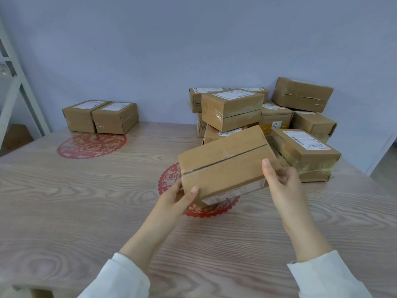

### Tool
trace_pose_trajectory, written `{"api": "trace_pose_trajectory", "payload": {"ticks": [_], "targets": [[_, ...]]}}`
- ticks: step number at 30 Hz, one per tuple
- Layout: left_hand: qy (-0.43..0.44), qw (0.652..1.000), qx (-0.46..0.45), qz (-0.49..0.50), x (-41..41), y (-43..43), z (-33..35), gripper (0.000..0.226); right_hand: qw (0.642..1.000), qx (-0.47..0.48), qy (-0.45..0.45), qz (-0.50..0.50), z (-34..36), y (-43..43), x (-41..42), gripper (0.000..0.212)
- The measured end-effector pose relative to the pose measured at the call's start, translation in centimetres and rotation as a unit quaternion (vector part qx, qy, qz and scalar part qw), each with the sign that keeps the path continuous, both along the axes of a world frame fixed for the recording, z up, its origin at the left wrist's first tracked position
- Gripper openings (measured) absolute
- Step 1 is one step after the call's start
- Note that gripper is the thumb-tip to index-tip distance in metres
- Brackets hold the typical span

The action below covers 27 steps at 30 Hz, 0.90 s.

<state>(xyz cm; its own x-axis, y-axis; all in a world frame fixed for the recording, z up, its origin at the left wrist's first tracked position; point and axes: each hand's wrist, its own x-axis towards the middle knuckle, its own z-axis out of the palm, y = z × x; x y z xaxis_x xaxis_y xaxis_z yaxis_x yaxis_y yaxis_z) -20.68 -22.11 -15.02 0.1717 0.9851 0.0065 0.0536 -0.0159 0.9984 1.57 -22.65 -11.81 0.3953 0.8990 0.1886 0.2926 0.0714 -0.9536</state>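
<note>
Right now I hold one box (225, 166) in the air, just above the cutout (166, 179), the red paper one stuck to the table (86, 201). My left hand (176, 196) grips the near left corner, thumb on the front face and the other fingers curled under it. My right hand (283, 186) clamps the right end, thumb pressed flat on top and fingers wrapped round the far side. The box tilts, its taped seam (225, 159) facing up. A strip of label (217, 198) shows low on the face turned to me.

I judge that I am mid-carry and turning the box to get that label on top, as it is on most of the others. The next move calls for a roll toward me with both grips kept firm, then a flat set-down. Cardboard this light should turn easily, though the tape may be slick under my thumbs.

Right of the cutout and behind it, a pile (279, 117) of like boxes leans every which way. Far left of the cutout and back by the wall (150, 50), a pair (101, 117) sits side by side, labels up, just behind a second cutout (90, 145). The table is pale wood grain. The wall is plain grey-blue. A white rack (21, 87) stands well left of the cutout, past the table's edge.
</note>
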Motion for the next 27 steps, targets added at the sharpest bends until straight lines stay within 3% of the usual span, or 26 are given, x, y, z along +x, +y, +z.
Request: {"api": "trace_pose_trajectory", "payload": {"ticks": [5,9,13,15,22,27], "targets": [[0.015,0.999,0.02,0.024,-0.1,2.1,0.8,0.036,0.998,-0.053,-0.029,0.022,-1.0,1.6,0.8,0.048],[0.02,0.998,0.016,0.051,-0.2,4.2,1.0,0.023,0.992,-0.119,-0.021,0.022,-3.0,3.4,1.4,0.075],[0.013,0.998,-0.004,0.055,-0.1,5.6,1.3,0.038,0.988,-0.155,-0.003,0.006,-3.7,4.5,1.7,0.086],[0.0,0.999,-0.014,0.052,-0.1,5.8,1.1,0.029,0.984,-0.179,0.005,0.011,-3.6,4.7,2.0,0.096],[-0.021,0.995,-0.08,0.052,0.4,5.6,2.6,0.018,0.971,-0.232,0.026,0.046,-1.7,4.4,2.4,0.06],[0.006,0.99,-0.137,0.041,-0.1,5.1,3.9,0.032,0.954,-0.286,0.057,0.071,-0.1,3.5,1.8,0.061]]}}
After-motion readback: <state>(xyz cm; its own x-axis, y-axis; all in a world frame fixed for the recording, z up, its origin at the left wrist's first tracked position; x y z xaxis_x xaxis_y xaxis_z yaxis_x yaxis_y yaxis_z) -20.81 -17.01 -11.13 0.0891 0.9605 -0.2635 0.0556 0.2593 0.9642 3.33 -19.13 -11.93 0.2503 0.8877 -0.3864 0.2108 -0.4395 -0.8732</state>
